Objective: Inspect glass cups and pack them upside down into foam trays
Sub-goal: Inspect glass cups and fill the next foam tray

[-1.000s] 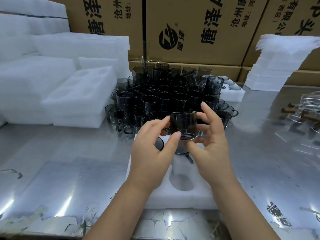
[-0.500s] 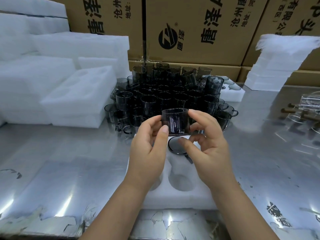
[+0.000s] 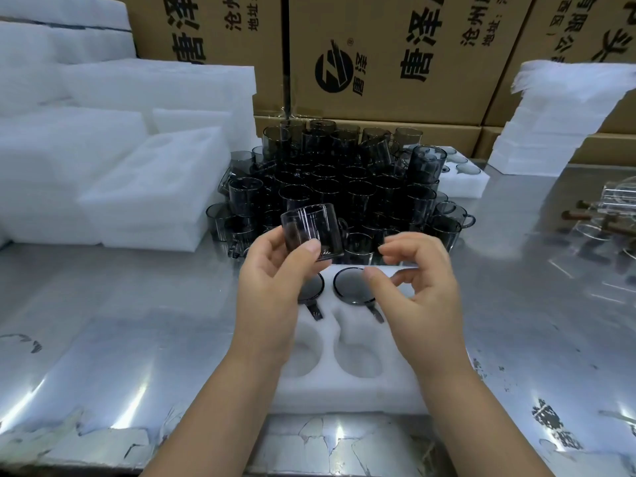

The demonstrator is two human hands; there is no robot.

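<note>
The smoky glass cup (image 3: 311, 232) is held tilted above the far end of the foam tray (image 3: 344, 390), in front of the heap of cups (image 3: 344, 191). The left hand (image 3: 268, 294) has it, its grip closed around the wall with the thumb across the near side. Its handle sticks out to the right. Which end faces up is hard to tell through the dark glass. The right hand (image 3: 426, 297) hovers just beside it, its grip loose, with the fingers curled around nothing.

Two cups sit upside down in the tray's far pockets. One (image 3: 354, 287) shows whole and the other (image 3: 313, 287) is half hidden behind the left hand. The wrists cover part of the two nearer pockets.

Half a second ago both hands held the cup. The right has since let go, and the cup has shifted left and tipped.

The steel bench (image 3: 103, 321) is shiny, with peeling film at its near edge. White foam blocks (image 3: 148, 194) are stacked on the left and foam sheets (image 3: 550, 125) on the right. Clear glassware (image 3: 616, 208) is cut off at the right edge. Printed cartons (image 3: 395, 63) line the back.
</note>
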